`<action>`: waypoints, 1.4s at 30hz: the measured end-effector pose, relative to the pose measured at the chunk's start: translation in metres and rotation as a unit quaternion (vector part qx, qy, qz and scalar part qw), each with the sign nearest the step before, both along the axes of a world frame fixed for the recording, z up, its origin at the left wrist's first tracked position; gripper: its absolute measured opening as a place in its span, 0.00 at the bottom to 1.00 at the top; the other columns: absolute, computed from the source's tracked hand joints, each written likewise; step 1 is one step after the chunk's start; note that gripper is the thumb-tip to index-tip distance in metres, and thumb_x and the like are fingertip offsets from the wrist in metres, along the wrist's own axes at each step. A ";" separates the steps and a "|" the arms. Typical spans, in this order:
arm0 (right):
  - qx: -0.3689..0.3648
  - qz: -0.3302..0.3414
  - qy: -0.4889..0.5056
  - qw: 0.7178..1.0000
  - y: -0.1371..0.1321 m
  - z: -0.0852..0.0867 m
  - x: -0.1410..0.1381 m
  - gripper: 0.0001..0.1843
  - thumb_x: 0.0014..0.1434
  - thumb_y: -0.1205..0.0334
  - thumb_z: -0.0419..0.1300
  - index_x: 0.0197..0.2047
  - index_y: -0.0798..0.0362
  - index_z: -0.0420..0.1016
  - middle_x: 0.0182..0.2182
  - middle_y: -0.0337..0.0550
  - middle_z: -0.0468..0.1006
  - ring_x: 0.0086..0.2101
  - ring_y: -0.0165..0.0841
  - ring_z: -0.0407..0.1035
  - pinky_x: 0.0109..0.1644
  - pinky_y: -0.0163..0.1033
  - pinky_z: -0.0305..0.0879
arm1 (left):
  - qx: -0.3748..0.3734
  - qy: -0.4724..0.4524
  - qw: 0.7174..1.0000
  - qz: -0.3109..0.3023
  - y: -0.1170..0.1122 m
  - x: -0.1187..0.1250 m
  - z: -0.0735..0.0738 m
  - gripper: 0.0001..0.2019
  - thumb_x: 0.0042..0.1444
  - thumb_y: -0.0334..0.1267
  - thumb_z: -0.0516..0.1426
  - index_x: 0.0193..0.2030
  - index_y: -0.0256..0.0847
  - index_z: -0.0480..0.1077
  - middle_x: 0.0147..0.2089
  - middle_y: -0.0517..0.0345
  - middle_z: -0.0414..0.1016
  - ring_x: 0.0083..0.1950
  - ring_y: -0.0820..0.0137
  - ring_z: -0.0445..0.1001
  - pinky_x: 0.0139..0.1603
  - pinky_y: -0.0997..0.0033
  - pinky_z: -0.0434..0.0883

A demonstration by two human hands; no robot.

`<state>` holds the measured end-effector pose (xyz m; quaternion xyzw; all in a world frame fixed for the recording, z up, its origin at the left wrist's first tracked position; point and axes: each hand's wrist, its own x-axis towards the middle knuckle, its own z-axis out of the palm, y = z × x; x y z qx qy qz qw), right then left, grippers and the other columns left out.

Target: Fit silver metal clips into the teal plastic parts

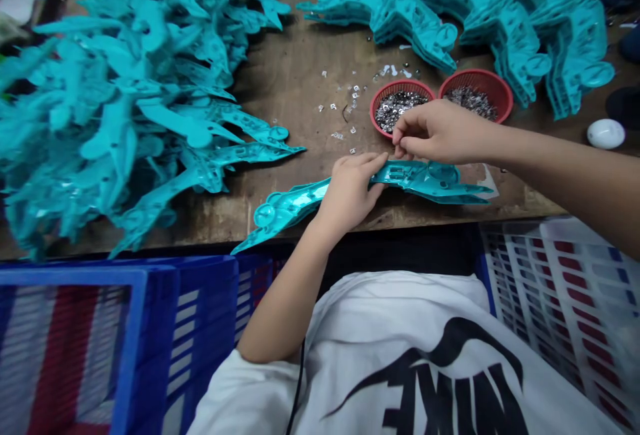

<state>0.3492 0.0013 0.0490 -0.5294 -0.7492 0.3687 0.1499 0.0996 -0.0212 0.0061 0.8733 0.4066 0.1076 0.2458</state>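
A long, curved teal plastic part (423, 180) lies near the table's front edge, its moulded inner side facing up. My left hand (349, 188) is wrapped over its middle and grips it, hiding that stretch. Above the part's right half hovers my right hand (433, 131), thumb and fingers pinched together; whatever is between the fingertips is too small to make out. Just behind it stands a red basket (376, 123) of small metal pieces. A second red basket (504, 91), holding thin metal pieces, touches it on the right and is partly covered by my right hand.
A large heap of teal parts (125, 88) covers the table's left side. Stacked teal parts (510, 35) stand at the back right. Small metal clips (333, 107) are scattered mid-table. A white egg-shaped object (605, 134) sits right. Blue crate (150, 328) and white crate (565, 288) flank me.
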 end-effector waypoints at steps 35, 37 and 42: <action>0.096 0.073 -0.190 0.974 0.014 -0.024 0.032 0.20 0.77 0.45 0.63 0.50 0.45 0.96 0.36 0.47 0.89 0.42 0.48 0.80 0.55 0.52 0.72 | 0.016 -0.013 0.998 0.053 -0.011 -0.001 -0.016 0.39 0.77 0.48 0.70 0.87 0.41 0.65 0.78 0.40 0.83 0.76 0.49 0.82 0.83 0.49 0.69; 0.081 0.039 -0.244 0.966 0.020 -0.034 0.046 0.18 0.73 0.45 0.67 0.46 0.45 0.96 0.33 0.48 0.87 0.41 0.51 0.80 0.55 0.55 0.72 | 0.005 -0.006 0.998 0.056 -0.012 -0.001 -0.010 0.34 0.77 0.47 0.70 0.83 0.40 0.70 0.78 0.40 0.83 0.76 0.48 0.82 0.83 0.48 0.69; 0.098 0.032 -0.292 0.951 0.023 -0.047 0.051 0.17 0.72 0.47 0.66 0.49 0.44 0.96 0.37 0.51 0.90 0.45 0.54 0.82 0.55 0.57 0.74 | 0.001 -0.015 0.998 0.055 -0.014 0.001 -0.005 0.21 0.77 0.45 0.69 0.71 0.43 0.79 0.72 0.43 0.88 0.73 0.48 0.84 0.81 0.47 0.70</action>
